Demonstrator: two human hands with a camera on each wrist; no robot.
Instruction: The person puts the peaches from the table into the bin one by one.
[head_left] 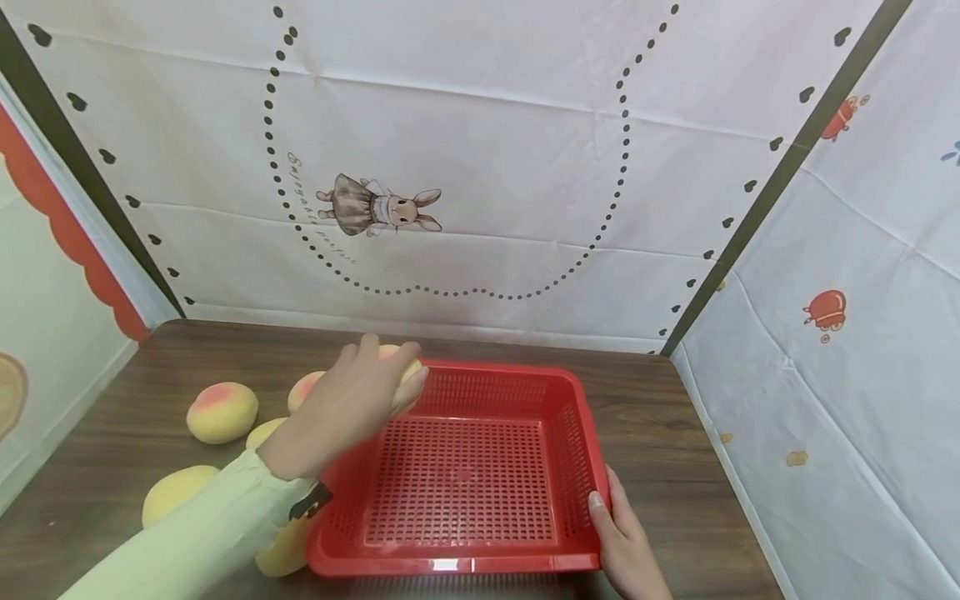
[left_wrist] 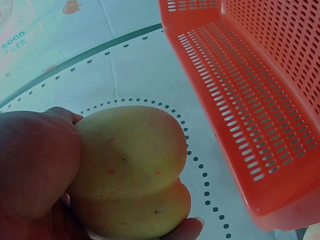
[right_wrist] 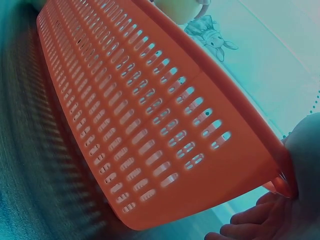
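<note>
In the head view my left hand (head_left: 367, 379) grips a yellow-pink peach (head_left: 411, 371) above the far left rim of a red plastic basket (head_left: 577, 467). The left wrist view shows that peach (left_wrist: 132, 160) close up, held between thumb and fingers, with the basket wall (left_wrist: 240, 110) beside it. My right hand (head_left: 624, 533) holds the basket's right rim near its front corner, thumb on top. From the right wrist view, the fingers (right_wrist: 257, 215) curl under the rim of the basket (right_wrist: 220, 185). No fruit shows on the perforated basket floor.
Left of the basket, several more peaches lie on the dark wooden table (head_left: 645, 400): one at the back left (head_left: 222, 412), others partly hidden behind my left forearm. White printed cloth (head_left: 480, 167) hangs behind the table, and similar cloth (head_left: 847, 375) lines the right side.
</note>
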